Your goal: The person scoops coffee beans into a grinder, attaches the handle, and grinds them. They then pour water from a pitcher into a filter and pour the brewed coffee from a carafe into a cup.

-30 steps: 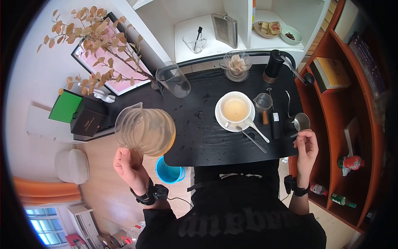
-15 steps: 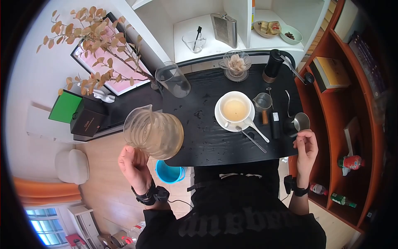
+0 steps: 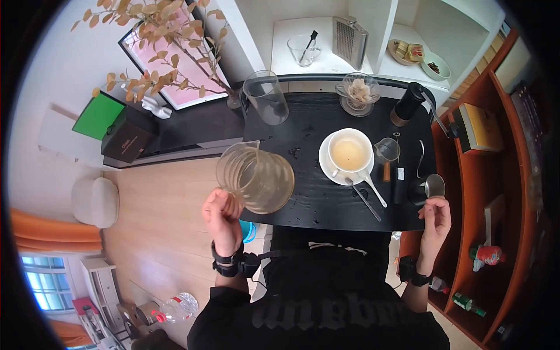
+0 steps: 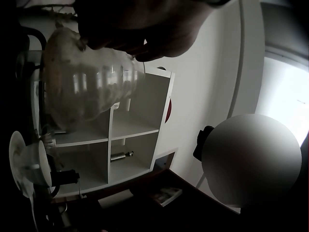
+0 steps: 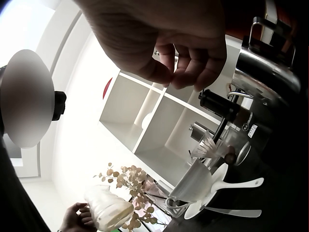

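My left hand grips a large clear ribbed glass pitcher by its near side, tilted over the table's left front edge. In the left wrist view the pitcher hangs below the fingers. My right hand holds nothing, its fingers loosely curled beside a metal cup at the table's right edge. Between the hands a white cup with pale brownish liquid stands on a white saucer. A white spoon and a metal spoon lean out from that saucer.
The black table bears water drops. A glass vase, a glass dripper with a paper filter and a black hand grinder stand at the back. A small glass jug is right of the cup; a blue bucket is below.
My left hand has carried the pitcher rightward, from beyond the table's left edge to over its front left corner. The head view has shifted; my right hand stays by the metal cup.
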Available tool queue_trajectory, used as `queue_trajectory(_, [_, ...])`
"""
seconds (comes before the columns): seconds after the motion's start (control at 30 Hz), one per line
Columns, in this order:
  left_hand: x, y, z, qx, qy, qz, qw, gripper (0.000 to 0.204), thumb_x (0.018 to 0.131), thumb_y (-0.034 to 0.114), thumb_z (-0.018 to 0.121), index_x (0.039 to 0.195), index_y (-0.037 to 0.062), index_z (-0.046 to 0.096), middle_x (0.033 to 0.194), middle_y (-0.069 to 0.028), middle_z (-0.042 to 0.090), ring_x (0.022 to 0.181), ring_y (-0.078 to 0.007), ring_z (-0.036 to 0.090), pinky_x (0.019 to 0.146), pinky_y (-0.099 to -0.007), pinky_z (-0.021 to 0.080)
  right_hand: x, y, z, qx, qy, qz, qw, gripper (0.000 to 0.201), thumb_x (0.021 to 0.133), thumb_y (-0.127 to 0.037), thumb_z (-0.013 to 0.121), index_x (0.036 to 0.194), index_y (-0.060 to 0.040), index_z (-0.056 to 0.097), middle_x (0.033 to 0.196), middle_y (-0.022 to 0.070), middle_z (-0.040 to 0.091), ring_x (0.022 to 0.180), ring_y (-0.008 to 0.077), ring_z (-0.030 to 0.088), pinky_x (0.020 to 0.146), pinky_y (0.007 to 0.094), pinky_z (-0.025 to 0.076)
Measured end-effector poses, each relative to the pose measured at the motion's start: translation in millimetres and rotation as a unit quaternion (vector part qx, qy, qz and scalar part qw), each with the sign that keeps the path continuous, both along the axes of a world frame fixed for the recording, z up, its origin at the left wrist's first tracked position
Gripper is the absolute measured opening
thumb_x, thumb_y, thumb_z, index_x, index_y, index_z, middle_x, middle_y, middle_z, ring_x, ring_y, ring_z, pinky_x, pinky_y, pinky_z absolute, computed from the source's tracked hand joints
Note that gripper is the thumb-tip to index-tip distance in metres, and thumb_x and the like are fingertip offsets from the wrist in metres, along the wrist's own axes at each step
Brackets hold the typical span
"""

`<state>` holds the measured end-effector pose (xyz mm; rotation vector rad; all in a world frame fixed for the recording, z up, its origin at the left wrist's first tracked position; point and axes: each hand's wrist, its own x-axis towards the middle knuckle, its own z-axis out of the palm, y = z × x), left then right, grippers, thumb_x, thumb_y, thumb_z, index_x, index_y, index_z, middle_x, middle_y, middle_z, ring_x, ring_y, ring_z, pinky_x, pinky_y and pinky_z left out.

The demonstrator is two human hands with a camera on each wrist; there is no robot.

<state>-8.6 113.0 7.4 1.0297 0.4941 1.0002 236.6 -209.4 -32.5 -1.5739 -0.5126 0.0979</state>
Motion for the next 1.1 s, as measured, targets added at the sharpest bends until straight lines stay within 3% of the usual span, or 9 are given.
queue_trajectory(0.13, [6.7,-1.8,-29.1,0.022,0.022,0.016,0.999,0.034,0.099,0.011,0.053,0.068,0.0101,0.038,0.056,0.0059,0.030,0.049,-0.0051,0.023,0.048,-0.0265,0.018,-1.2,5.3,1.9,-0.005,-0.001,0.005,1.000,0.010,0.096,0.003,0.052,0.101,-0.0024,0.058,0.098,0.0024,0.053,0.074,0.0079,0.051,0.068,0.0217,0.041])
queue_trajectory(0.23, [13.3,-0.6,-49.7,0.028,0.078,0.023,0.996,0.035,0.100,0.014,0.050,0.067,0.0109,0.036,0.056,0.0055,0.026,0.048,-0.0070,0.021,0.049,-0.0275,0.020,-1.5,7.8,1.5,-0.007,0.000,0.014,1.000,0.009,0.097,0.003,0.053,0.100,-0.0025,0.058,0.097,0.0023,0.053,0.074,0.0077,0.051,0.067,0.0214,0.040])
queue_trajectory(0.4, [21.9,-1.8,-76.9,0.008,0.077,-0.003,0.997,0.035,0.101,0.013,0.048,0.068,0.0101,0.037,0.056,0.0039,0.028,0.050,-0.0087,0.026,0.053,-0.0281,0.028,-1.0,10.6,1.1,-0.013,0.003,0.017,1.000,0.007,0.096,0.002,0.055,0.100,-0.0023,0.059,0.093,0.0011,0.051,0.073,0.0062,0.050,0.067,0.0199,0.040])
queue_trajectory(0.57, [28.8,-0.5,-93.6,0.002,0.053,-0.003,0.999,0.037,0.101,0.014,0.051,0.066,0.0102,0.039,0.058,0.0049,0.034,0.051,-0.0051,0.029,0.049,-0.0245,0.025,0.5,12.8,0.8,-0.016,0.000,0.027,1.000,0.007,0.096,0.002,0.055,0.100,-0.0021,0.059,0.093,0.0014,0.051,0.073,0.0062,0.050,0.067,0.0198,0.040])
queue_trajectory(0.83, [29.7,0.2,-100.3,0.032,0.088,-0.003,0.996,0.036,0.100,0.013,0.053,0.067,0.0081,0.042,0.059,0.0053,0.037,0.053,-0.0026,0.029,0.049,-0.0232,0.023,1.0,16.3,1.9,-0.021,0.002,0.031,0.999,0.007,0.096,0.002,0.055,0.100,-0.0021,0.059,0.094,0.0016,0.051,0.073,0.0063,0.051,0.067,0.0197,0.040])
queue_trajectory(1.03, [26.8,-9.0,-81.9,0.222,0.251,0.040,0.941,0.033,0.097,0.011,0.060,0.068,0.0044,0.046,0.062,0.0069,0.038,0.061,-0.0009,0.027,0.051,-0.0232,0.022,2.8,17.8,1.1,-0.022,-0.002,0.038,0.999,0.006,0.096,0.001,0.056,0.099,-0.0022,0.059,0.095,0.0019,0.052,0.074,0.0063,0.051,0.067,0.0196,0.041])
queue_trajectory(1.1, [25.7,-8.4,-76.3,0.178,0.245,0.014,0.953,0.035,0.100,0.012,0.055,0.067,0.0097,0.044,0.059,0.0079,0.039,0.054,-0.0023,0.031,0.050,-0.0232,0.024,2.6,17.9,1.0,-0.022,-0.001,0.037,0.999,0.006,0.096,0.001,0.056,0.099,-0.0022,0.059,0.095,0.0019,0.052,0.074,0.0063,0.051,0.067,0.0196,0.041])
